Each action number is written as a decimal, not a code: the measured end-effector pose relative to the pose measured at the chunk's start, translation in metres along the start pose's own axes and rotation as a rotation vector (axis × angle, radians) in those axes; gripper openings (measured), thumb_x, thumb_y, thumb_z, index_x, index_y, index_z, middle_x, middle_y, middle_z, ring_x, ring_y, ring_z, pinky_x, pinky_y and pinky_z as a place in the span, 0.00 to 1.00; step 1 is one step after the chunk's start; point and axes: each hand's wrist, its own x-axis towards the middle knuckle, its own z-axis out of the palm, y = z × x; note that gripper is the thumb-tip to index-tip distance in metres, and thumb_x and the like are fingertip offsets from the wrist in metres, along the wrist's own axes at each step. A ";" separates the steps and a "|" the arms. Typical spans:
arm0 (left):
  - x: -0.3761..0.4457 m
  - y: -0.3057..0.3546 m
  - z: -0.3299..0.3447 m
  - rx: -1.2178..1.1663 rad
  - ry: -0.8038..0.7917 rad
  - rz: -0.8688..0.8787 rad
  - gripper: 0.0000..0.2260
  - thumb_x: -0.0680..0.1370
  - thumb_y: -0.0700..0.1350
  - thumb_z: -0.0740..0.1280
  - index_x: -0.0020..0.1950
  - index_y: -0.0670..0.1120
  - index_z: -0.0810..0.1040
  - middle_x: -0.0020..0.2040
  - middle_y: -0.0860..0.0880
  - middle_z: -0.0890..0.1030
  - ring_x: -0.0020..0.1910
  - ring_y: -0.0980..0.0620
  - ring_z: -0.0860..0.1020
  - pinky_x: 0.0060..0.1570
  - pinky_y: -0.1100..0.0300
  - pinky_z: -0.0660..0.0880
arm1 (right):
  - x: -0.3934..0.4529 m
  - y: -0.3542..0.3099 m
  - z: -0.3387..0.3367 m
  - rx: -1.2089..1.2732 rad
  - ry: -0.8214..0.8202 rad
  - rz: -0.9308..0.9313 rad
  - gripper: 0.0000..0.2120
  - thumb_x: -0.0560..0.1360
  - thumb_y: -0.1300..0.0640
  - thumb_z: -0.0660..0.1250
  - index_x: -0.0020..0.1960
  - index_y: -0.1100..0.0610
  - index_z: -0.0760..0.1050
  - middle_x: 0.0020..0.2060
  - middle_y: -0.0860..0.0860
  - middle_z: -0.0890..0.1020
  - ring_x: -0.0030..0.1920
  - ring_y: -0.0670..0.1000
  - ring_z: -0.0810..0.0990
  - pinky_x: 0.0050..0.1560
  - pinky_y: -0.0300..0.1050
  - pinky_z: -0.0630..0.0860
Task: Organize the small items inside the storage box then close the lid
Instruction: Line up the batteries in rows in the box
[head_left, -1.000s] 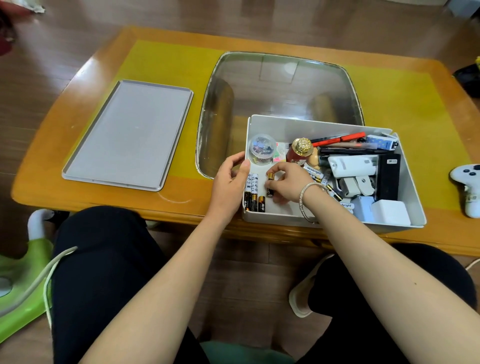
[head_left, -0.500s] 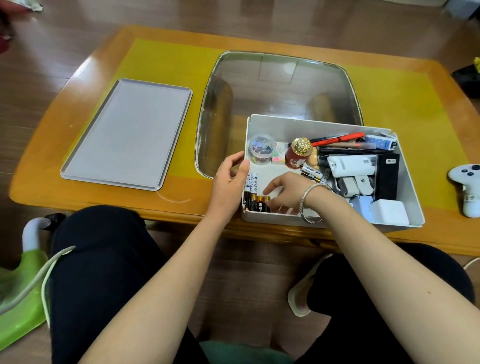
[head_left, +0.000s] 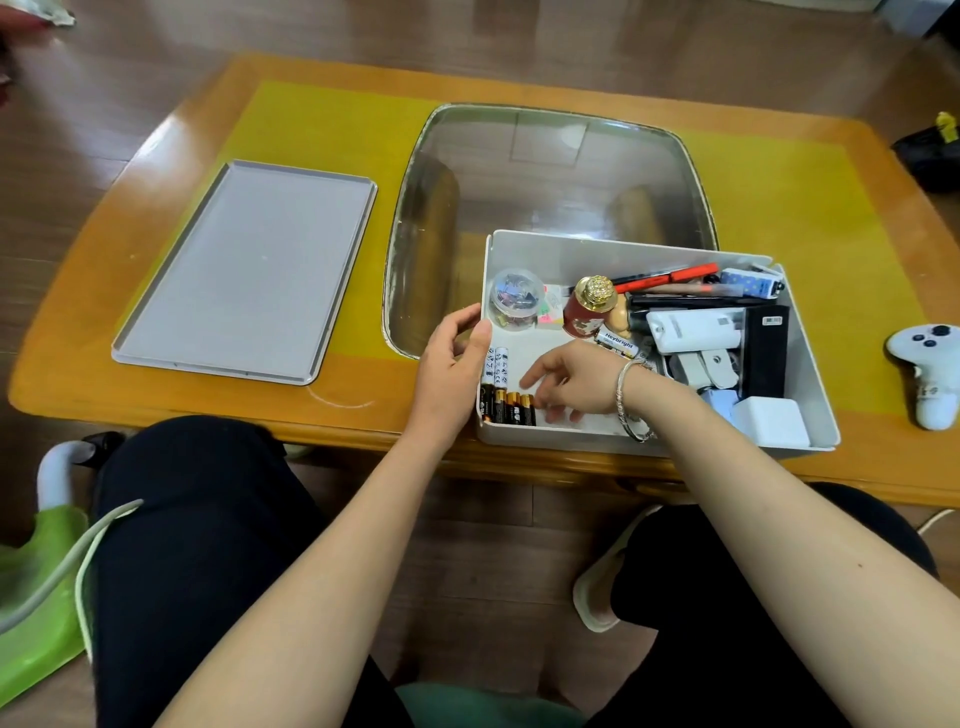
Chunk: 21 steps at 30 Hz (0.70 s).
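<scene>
A white storage box (head_left: 582, 249) stands at the table's near edge, its grey lid (head_left: 249, 275) lying flat to the left. Several black-and-gold batteries (head_left: 509, 408) stand in a row in the box's near-left corner, with two white batteries (head_left: 496, 361) behind them. My left hand (head_left: 452, 358) grips the box's left wall. Inside the box my right hand (head_left: 566, 382) hovers over the floor beside the battery row, fingers spread and holding nothing. A clear round jar (head_left: 517, 304), a red bottle with a gold cap (head_left: 587, 312), pens, white chargers and a black power bank (head_left: 766, 343) fill the rest.
The wooden table (head_left: 104, 395) has a yellow mat and a glass inset (head_left: 545, 182) behind the box. A white game controller (head_left: 930, 369) lies at the right edge. My knees sit under the near edge, and a green object is on the floor at left.
My right hand put down the battery it pinched into the row at the near-left corner and now hangs open beside it. The left hand stayed on the box wall.
</scene>
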 end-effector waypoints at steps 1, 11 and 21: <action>0.000 0.000 0.000 0.004 0.001 0.003 0.14 0.81 0.50 0.60 0.66 0.49 0.72 0.59 0.53 0.78 0.57 0.58 0.76 0.54 0.59 0.76 | -0.001 0.000 0.000 -0.007 -0.026 -0.005 0.16 0.75 0.70 0.57 0.58 0.58 0.75 0.39 0.52 0.83 0.35 0.48 0.82 0.32 0.40 0.77; 0.003 -0.001 -0.002 0.051 -0.018 0.028 0.15 0.81 0.49 0.60 0.67 0.47 0.72 0.62 0.50 0.76 0.58 0.57 0.75 0.54 0.65 0.74 | -0.039 0.035 -0.033 -0.273 0.355 -0.032 0.12 0.77 0.63 0.61 0.58 0.56 0.77 0.52 0.54 0.81 0.51 0.53 0.78 0.50 0.35 0.66; 0.002 0.000 -0.002 0.052 -0.006 0.015 0.15 0.81 0.50 0.60 0.67 0.48 0.72 0.60 0.53 0.77 0.58 0.59 0.75 0.48 0.72 0.73 | -0.046 0.048 -0.028 -0.573 0.191 0.239 0.08 0.71 0.58 0.68 0.48 0.51 0.80 0.49 0.51 0.81 0.49 0.54 0.79 0.53 0.49 0.78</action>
